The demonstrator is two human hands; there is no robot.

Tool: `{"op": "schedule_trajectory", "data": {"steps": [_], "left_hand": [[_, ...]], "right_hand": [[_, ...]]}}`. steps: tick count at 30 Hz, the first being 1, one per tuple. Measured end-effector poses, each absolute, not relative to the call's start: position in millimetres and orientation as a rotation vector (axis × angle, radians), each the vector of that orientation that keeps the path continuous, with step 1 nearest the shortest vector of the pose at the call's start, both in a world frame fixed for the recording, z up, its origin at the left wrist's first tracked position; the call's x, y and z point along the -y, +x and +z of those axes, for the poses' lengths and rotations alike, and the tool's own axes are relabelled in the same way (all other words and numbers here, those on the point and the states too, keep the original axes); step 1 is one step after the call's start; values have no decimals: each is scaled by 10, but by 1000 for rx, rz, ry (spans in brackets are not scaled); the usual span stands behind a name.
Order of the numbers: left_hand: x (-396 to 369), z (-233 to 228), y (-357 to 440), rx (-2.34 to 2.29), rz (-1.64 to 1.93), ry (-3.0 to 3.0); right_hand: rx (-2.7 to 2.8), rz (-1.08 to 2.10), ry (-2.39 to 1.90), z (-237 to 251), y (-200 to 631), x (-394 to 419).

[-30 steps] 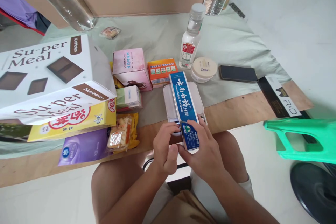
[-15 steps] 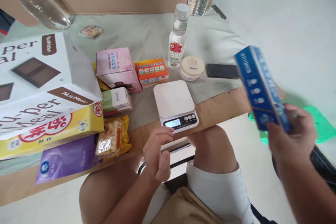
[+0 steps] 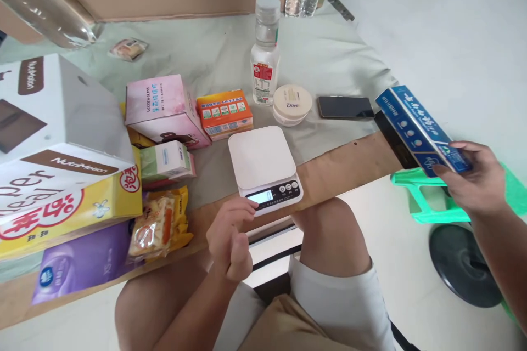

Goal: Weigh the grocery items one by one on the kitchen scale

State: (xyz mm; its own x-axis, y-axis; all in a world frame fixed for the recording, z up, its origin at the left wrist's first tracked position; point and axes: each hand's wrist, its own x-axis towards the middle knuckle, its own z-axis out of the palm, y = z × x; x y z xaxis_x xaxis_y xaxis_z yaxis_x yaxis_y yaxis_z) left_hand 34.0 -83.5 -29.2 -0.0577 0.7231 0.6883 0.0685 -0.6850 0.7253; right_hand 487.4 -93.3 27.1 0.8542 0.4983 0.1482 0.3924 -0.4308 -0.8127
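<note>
Holding blue toothpaste box [image 3: 422, 127] out at right, right hand [image 3: 473, 184] grips its near end above green stool [image 3: 428, 197]. Left hand [image 3: 228, 236], fingers curled and holding nothing, touches front of white scale [image 3: 263, 167], probably at display. Good practice: keep fingertip off platform, press lightly, keep box away from scale.

Right hand [image 3: 473, 181] lifted toothpaste box [image 3: 420, 129] off scale [image 3: 263, 167], swung it right, above green stool [image 3: 428, 197].
</note>
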Motion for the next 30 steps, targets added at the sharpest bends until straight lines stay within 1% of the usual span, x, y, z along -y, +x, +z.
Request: {"op": "schedule_trajectory", "data": {"steps": [5,8,11,13,15,17,19,20,24,27,30], "left_hand": [[816,-270,351,-845,1801,1728],[817,-268,353,-864,1795,1725],[825,-271,352,-860,1805,1731],[829,-268,339,-850,1822,1730],[818,-259,309,-854,1832,1727],[780,-241,262,-876,1858,1738],[718,-217,200,-915,1908,1754],[683,-204,165,-937,1940,1757],[582,-113,-11,-1057,1960,1726],[551,81,-209,-1169,1983,1694],[521,408,-496,-1195,2332,1651]], "right_hand": [[569,174,-2096,229,5023,890],[553,253,-2137,189,5082,898],[702,297,-2103,170,5223,964],[854,182,-2020,183,5296,1027],[954,-17,-1887,205,5226,1076],[1009,-151,-1684,212,4924,1090],[1098,-128,-1453,195,4384,1057],[1128,-63,-1374,180,4049,1025],[1417,409,-1219,148,2647,833],[1609,640,-1044,224,1882,658],[1683,774,-966,358,1447,476]]}}
